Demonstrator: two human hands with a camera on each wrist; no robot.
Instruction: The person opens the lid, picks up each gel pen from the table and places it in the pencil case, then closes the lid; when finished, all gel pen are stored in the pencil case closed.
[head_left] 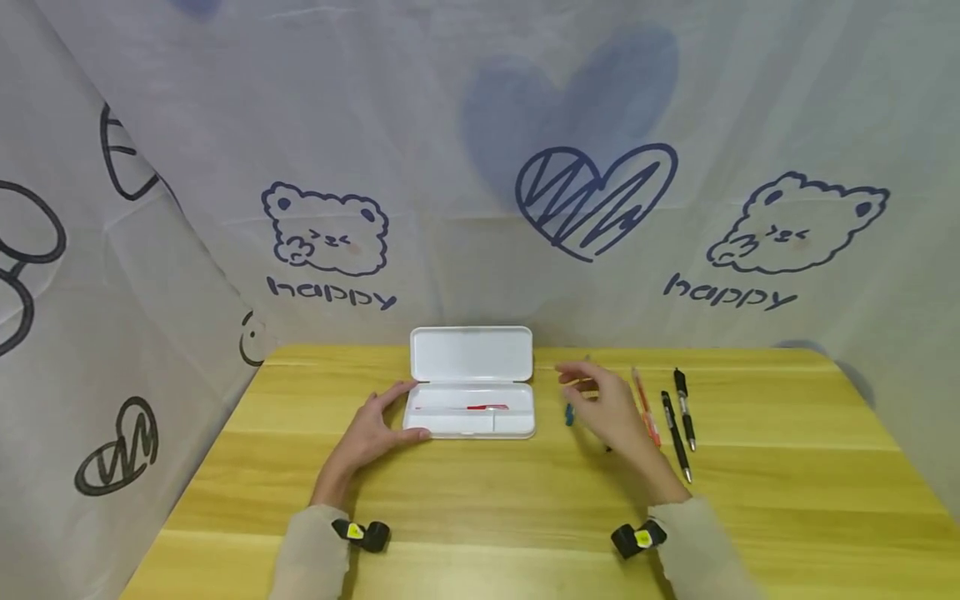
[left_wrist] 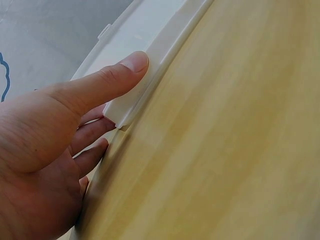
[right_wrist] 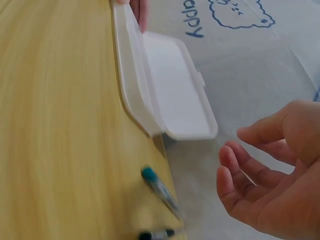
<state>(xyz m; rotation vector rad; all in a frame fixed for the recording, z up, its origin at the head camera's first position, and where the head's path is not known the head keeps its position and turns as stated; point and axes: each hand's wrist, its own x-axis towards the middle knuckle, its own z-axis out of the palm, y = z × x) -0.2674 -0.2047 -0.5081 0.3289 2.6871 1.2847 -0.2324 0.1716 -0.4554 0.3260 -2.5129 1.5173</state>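
Observation:
A white pencil case (head_left: 470, 432) lies with its lid (head_left: 472, 354) raised at the back. Inside it is a pen with red parts (head_left: 487, 407). My left hand (head_left: 369, 432) grips the case's left end; in the left wrist view the thumb (left_wrist: 112, 82) presses on the front rim and the other fingers are round the end. To the right of the case, my right hand (head_left: 606, 410) hovers with fingers loosely bent and nothing held. Below it is a teal-ended pen (head_left: 570, 414), partly hidden by the hand in the head view.
Right of my right hand lie an orange-red pen (head_left: 647, 408) and two black pens (head_left: 677, 436). A dark-ended pen (right_wrist: 156, 234) shows beside the teal one. Behind the wooden table (head_left: 480, 508) hangs a printed cloth (head_left: 450, 250).

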